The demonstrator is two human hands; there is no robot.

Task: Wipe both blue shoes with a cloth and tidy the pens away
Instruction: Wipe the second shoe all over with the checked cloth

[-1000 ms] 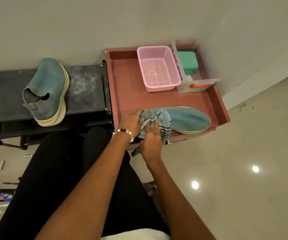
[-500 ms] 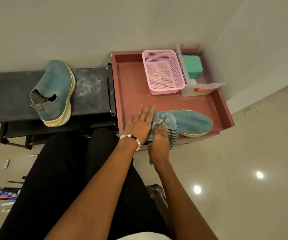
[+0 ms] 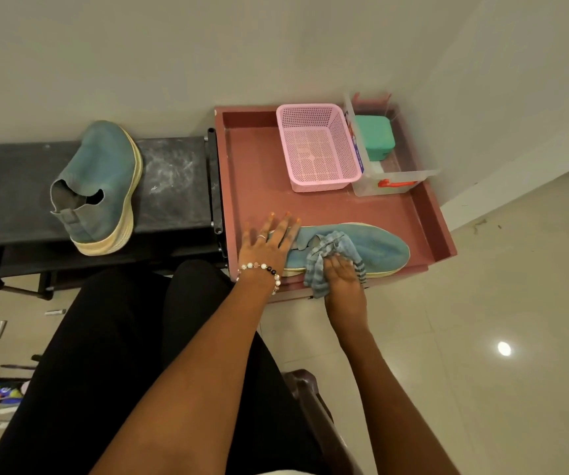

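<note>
Pens (image 3: 0, 389) lie scattered on the floor, far left of the red tray (image 3: 262, 186). One blue shoe (image 3: 101, 186) stands on the black bench (image 3: 173, 186) left of the tray. On the tray's near edge, the left hand (image 3: 269, 245) presses flat, fingers straight, on the second blue shoe (image 3: 379, 246); the right hand (image 3: 343, 272) grips a striped cloth (image 3: 327, 250) against it.

The shoe on the red tray (image 3: 384, 250) has a soft, matt, suede-like blue upper, as does the second shoe (image 3: 99, 181), whose thick cream sole looks ridged. The cloth (image 3: 331, 250) is woven, striped and crumpled. The pink basket (image 3: 317, 149) is perforated plastic; at its 3 o'clock the box (image 3: 397, 181) is clear plastic. The black bench (image 3: 170, 181) looks matt and scuffed white. The floor (image 3: 481, 337) tiles are glossy.
</note>
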